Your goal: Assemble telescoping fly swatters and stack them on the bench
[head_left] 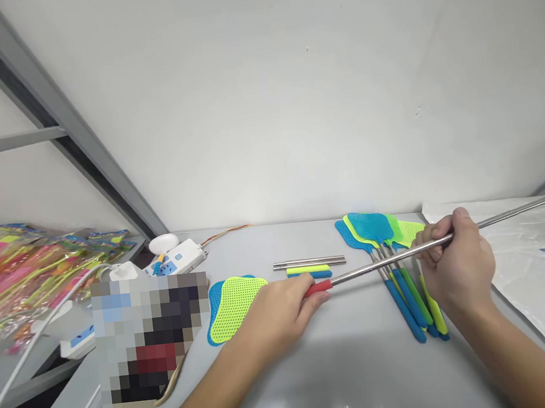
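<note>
- Left hand point(283, 310) is pinching the red handle point(319, 288) snugly between thumb and curled fingers, no gap showing.
- Right hand point(459, 269) is wrapping the metal rod point(362, 269) in a tight fist, thumb pointing up along the top.
- Rod is slanting up from the red handle to the right, passing through the right fist and running out of view at the right edge.
- Swatter bundle point(372, 226), blue, green and yellow, is lying beyond the rod, handles pointing toward the person; rod is crossing in front of it.
- Metal tubes point(309, 262) are lying just past the left hand, with a yellow sleeve point(308, 269) and a blue sleeve point(316, 275) beside them.
- Loose swatter heads point(238, 301) are overlapping left of the left hand, yellow over blue.
- White plastic sheet point(542, 266) is covering the tabletop's right side.
- Pixelated patch point(155, 339) is hiding something at left; can't tell what.
- Power strip point(181, 258) is sitting behind it; colourful packets point(41, 274) are piling up far left.
</note>
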The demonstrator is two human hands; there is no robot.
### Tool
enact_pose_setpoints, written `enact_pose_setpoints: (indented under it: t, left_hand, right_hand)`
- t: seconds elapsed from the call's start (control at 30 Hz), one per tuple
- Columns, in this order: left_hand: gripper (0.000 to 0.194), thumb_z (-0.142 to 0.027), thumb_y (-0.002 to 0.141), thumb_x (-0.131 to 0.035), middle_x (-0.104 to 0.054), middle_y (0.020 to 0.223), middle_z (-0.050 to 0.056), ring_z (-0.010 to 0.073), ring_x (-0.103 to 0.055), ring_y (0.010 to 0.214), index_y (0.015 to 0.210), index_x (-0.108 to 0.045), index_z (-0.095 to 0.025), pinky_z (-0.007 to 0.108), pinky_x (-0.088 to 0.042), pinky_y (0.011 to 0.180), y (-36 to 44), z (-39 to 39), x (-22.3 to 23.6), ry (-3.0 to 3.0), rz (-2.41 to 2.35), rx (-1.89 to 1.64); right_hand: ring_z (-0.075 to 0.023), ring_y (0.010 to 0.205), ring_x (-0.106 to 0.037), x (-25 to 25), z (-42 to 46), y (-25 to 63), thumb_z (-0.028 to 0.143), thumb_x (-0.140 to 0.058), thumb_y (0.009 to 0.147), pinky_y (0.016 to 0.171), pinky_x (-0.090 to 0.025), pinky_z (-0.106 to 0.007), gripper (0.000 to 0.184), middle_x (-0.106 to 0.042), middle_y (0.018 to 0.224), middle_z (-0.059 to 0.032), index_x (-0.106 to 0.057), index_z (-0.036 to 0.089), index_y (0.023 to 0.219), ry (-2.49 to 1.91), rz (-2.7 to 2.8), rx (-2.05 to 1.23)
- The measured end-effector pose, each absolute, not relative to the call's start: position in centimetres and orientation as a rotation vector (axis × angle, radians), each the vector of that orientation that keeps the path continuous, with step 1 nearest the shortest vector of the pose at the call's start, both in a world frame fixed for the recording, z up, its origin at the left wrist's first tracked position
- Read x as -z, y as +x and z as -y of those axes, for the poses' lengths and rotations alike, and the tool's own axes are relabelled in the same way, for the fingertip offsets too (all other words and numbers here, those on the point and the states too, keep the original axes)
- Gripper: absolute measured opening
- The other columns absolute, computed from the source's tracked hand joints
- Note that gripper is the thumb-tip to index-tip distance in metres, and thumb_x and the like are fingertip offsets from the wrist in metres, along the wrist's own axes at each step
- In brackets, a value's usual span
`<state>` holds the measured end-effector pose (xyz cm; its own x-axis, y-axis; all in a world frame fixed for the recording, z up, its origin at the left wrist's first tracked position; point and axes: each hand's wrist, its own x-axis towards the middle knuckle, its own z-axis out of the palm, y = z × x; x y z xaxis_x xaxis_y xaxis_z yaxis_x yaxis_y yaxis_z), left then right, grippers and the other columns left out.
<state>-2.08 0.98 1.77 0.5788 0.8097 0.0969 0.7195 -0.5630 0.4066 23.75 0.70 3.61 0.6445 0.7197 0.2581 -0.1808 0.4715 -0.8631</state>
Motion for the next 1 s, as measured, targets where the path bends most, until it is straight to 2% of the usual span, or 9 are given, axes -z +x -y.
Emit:
enact_pose_setpoints:
  t: [0.4, 0.73, 0.9, 1.0]
  left_hand:
    - [0.040, -0.049, 0.099, -0.031, -0.057, 0.063, -0.004, 0.0147, -0.048, 0.055, 0.072, -0.042, -0.022, 0.026, -0.019, 0.051, -1.2, -0.6, -1.2, 2.475, -1.280, -0.302]
    - [0.040, -0.043, 0.101, -0.027, -0.060, 0.063, -0.003, 0.0152, -0.054, 0.055, 0.075, -0.050, -0.023, 0.027, -0.025, 0.054, -3.5, -2.1, -1.8, 2.647, -1.347, -0.526]
    - [0.042, -0.042, 0.101, -0.028, -0.054, 0.056, -0.004, 0.0134, -0.049, 0.049, 0.071, -0.050, -0.022, 0.026, -0.026, 0.053, -4.5, -2.8, -2.1, 2.679, -1.431, -0.619]
    - [0.041, -0.041, 0.100, -0.031, -0.054, 0.057, -0.003, 0.0132, -0.049, 0.051, 0.072, -0.052, -0.021, 0.026, -0.027, 0.053, -4.7, -2.8, -2.6, 2.742, -1.379, -0.601]
  right_hand:
    - [-0.0110, 0.046, -0.037, -1.0, 0.5, 20.9, 0.048, -0.041, 0.096, 0.047, -0.033, -0.026, 0.045, -0.038, 0.044, 0.0045, -0.051, 0.021, 0.062, -1.045, 0.821, -0.767]
    - [-0.0099, 0.043, -0.033, 0.0, 1.2, 18.5, 0.055, -0.043, 0.094, 0.046, -0.026, -0.025, 0.045, -0.034, 0.043, 0.0065, -0.054, 0.020, 0.068, -1.128, 0.972, -0.933]
    - [-0.0101, 0.044, -0.033, -0.1, 1.3, 18.2, 0.059, -0.048, 0.090, 0.046, -0.026, -0.026, 0.052, -0.034, 0.044, 0.0053, -0.046, 0.021, 0.055, -1.200, 1.044, -0.954]
    - [-0.0107, 0.047, -0.034, -0.3, 1.4, 18.4, 0.058, -0.045, 0.091, 0.048, -0.027, -0.027, 0.056, -0.036, 0.047, 0.0035, -0.041, 0.021, 0.050, -1.236, 1.099, -0.916]
